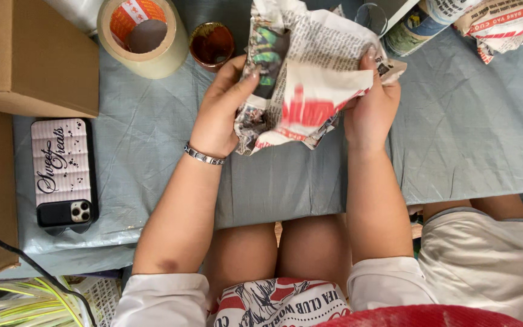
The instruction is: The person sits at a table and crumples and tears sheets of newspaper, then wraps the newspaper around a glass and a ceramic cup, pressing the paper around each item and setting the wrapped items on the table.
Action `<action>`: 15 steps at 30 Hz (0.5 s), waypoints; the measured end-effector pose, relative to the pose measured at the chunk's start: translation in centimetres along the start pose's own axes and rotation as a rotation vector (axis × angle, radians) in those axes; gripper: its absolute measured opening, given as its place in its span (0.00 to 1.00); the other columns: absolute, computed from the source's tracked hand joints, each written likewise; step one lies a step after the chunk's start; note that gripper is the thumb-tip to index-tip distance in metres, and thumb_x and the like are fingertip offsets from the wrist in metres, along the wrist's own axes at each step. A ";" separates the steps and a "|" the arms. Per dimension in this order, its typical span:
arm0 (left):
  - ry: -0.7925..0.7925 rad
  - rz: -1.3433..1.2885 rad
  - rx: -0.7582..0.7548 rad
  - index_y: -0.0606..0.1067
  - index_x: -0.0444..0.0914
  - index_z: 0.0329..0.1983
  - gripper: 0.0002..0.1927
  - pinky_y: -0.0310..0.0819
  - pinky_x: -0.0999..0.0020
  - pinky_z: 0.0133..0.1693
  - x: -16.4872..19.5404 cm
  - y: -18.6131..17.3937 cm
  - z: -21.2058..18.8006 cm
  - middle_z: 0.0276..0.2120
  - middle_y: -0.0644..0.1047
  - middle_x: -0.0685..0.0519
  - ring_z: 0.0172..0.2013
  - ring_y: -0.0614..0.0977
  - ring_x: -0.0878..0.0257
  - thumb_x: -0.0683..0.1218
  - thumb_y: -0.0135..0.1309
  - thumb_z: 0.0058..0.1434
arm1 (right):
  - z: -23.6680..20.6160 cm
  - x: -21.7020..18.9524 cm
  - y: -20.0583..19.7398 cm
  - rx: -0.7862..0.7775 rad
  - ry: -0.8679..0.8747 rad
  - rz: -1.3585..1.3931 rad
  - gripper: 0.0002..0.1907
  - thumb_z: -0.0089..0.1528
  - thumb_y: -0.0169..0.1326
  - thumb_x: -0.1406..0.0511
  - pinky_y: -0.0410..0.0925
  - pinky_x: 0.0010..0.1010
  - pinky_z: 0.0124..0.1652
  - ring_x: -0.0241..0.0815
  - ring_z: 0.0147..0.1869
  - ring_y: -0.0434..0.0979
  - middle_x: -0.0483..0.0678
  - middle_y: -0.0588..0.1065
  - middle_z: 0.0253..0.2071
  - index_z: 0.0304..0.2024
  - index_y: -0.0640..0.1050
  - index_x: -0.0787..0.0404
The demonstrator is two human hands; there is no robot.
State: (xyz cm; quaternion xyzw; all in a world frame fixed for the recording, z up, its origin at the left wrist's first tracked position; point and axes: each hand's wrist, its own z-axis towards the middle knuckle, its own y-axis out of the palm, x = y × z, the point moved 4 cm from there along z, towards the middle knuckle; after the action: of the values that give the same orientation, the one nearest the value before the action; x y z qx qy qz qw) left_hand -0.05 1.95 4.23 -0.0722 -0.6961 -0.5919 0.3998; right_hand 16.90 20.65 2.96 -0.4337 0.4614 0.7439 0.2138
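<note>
Both my hands hold a crumpled bundle of newspaper [310,79] over a grey-blue cloth-covered surface [455,133]. My left hand [222,109], with a metal bracelet at the wrist, grips the bundle's left side, thumb pressed on the paper. My right hand [373,106] clasps the right side, fingers curled around a white fold. Whatever is inside the paper is hidden.
A roll of packing tape [143,36] and a small brown glazed bowl [212,43] stand at the back. A cardboard box [28,54] and a phone in a pink case [63,172] lie left. More newspaper [503,21] lies back right. A glass rim [370,17] shows behind the bundle.
</note>
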 end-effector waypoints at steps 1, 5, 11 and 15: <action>-0.013 -0.042 0.041 0.69 0.31 0.63 0.21 0.76 0.64 0.55 0.0 -0.2 0.0 0.53 0.79 0.47 0.52 0.81 0.60 0.43 0.54 0.70 | 0.0 -0.2 0.3 0.033 0.009 -0.077 0.15 0.72 0.55 0.66 0.69 0.30 0.47 0.39 0.49 0.76 0.51 0.78 0.49 0.56 0.75 0.69; 0.019 0.007 0.115 0.66 0.32 0.64 0.26 0.78 0.63 0.55 0.1 -0.3 0.1 0.54 0.78 0.48 0.53 0.81 0.60 0.45 0.59 0.65 | -0.7 -3.1 2.9 0.005 -0.149 -0.234 0.14 0.70 0.49 0.65 0.68 0.28 0.42 0.35 0.49 0.73 0.48 0.73 0.52 0.58 0.71 0.61; 0.374 0.817 0.061 0.66 0.34 0.65 0.31 0.78 0.71 0.53 0.7 1.8 -1.0 0.52 0.79 0.53 0.51 0.81 0.67 0.43 0.67 0.63 | -4.4 -8.1 8.1 -0.271 -0.964 -0.822 0.16 0.69 0.46 0.58 0.63 0.41 0.59 0.49 0.59 0.70 0.54 0.69 0.55 0.53 0.70 0.61; 0.422 0.935 0.130 0.71 0.34 0.60 0.22 0.78 0.74 0.48 0.5 1.9 -1.3 0.46 0.82 0.56 0.45 0.81 0.71 0.44 0.65 0.66 | -5.5 -8.0 9.0 -0.546 -1.018 -1.118 0.07 0.63 0.55 0.64 0.61 0.39 0.48 0.48 0.44 0.81 0.49 0.80 0.36 0.38 0.82 0.58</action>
State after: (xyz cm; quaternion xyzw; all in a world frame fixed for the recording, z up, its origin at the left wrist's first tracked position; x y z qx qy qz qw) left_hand 1.34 1.12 5.96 -0.2297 -0.5289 -0.3071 0.7571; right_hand 17.17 12.14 13.12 -0.2450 -0.1765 0.7199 0.6250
